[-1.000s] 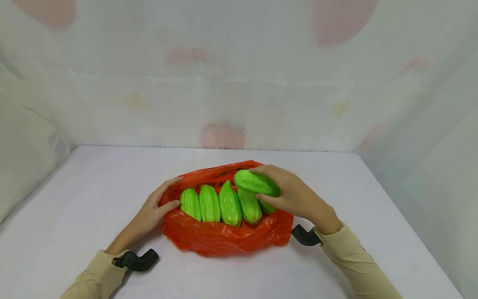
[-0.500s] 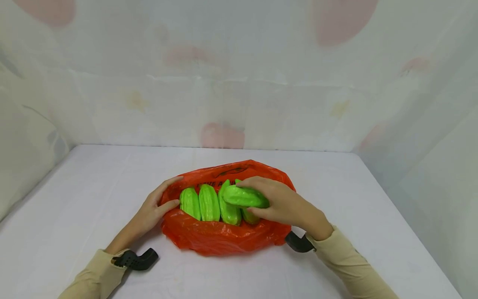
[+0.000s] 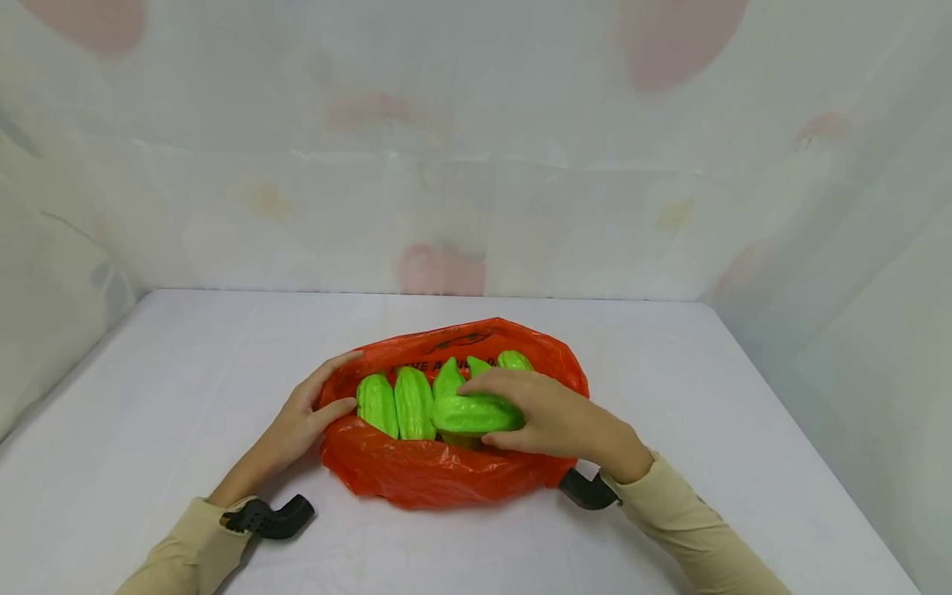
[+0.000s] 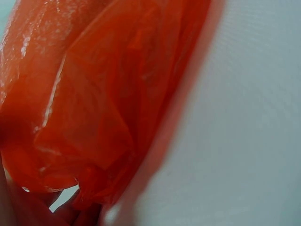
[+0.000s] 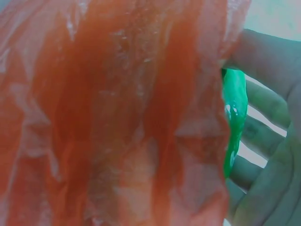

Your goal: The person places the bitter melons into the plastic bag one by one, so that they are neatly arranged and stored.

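A red plastic bag (image 3: 446,479) lies on the table with its mouth open, dark lettering on its back wall. Inside it several shiny green ribbed bitter melons (image 3: 375,405) stand side by side. My right hand (image 3: 546,413) grips one bitter melon (image 3: 472,415) crosswise over the others, above the front rim. In the right wrist view, a strip of this green melon (image 5: 235,113) shows between the bag and the fingers. My left hand (image 3: 305,413) holds the bag's left edge, its thumb over the rim by the leftmost melon. The right hand hides parts of the melons behind it.
The bag rests on a white-covered table (image 3: 223,355). A pale patterned curtain (image 3: 446,165) hangs behind and on both sides. Each wrist wears a black camera mount (image 3: 271,519) close above the tabletop.
My right hand has moved left and toward me with the gripped bitter melon, lowering it in front of the middle ones. A melon at the right has come into sight. The left hand stays put.
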Tool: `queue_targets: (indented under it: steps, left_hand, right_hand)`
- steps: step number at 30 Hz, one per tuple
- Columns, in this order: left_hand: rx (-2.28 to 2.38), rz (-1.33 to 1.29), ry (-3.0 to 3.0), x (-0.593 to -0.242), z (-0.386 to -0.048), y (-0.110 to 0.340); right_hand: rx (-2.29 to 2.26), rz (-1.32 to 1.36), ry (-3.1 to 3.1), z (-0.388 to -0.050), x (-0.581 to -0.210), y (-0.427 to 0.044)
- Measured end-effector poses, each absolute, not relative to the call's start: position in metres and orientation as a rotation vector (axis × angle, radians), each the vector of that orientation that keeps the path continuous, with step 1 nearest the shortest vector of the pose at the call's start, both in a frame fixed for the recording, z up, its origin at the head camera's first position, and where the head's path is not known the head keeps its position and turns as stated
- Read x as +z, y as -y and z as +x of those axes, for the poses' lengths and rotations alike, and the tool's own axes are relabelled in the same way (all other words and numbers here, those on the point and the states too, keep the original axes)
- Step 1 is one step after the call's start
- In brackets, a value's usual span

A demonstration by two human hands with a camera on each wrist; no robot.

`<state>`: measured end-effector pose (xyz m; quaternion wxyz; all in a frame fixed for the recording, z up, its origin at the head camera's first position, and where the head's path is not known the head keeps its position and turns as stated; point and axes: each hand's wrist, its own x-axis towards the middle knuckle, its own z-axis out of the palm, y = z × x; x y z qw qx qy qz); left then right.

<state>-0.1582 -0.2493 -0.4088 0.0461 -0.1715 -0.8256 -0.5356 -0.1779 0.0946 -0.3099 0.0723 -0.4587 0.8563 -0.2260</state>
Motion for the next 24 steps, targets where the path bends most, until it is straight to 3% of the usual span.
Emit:
queue_targets:
  steps: [24]
  left_hand:
    - [-1.636,-0.540,2.515,-0.4129,-0.1597,0.2535]
  right_hand:
    - [-0.617,-1.359,-2.374,-0.1692,-0.3085,-0.0873]
